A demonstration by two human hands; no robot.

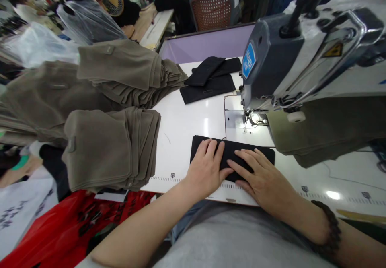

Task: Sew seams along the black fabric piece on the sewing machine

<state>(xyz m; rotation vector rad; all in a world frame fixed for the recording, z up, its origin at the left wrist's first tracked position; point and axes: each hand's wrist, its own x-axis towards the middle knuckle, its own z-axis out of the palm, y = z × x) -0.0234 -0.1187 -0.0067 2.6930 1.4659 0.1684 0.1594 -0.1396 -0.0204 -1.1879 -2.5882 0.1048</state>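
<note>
A black fabric piece (197, 142) lies flat on the white sewing table (171, 155) near its front edge. My left hand (208, 165) rests on its left half, fingers stretched out. On its right half lies my right hand (257, 171), also with the fingers extended and spread. Both palms face down, and the thumbs point toward each other. Just beyond the right hand stands the sewing machine (271, 54), its presser foot (249, 117) over the metal plate. Several black fabric pieces (208, 87) lie overlapping behind, left of the machine head.
Stacks of folded brown-grey fabric (111, 147) cover the table's left side, with another pile (120, 64) behind. Olive fabric (328, 127) lies under the machine arm at right. A red bag (69, 223) sits below the left edge. Across the table stands a chair (212, 10) with a person in it.
</note>
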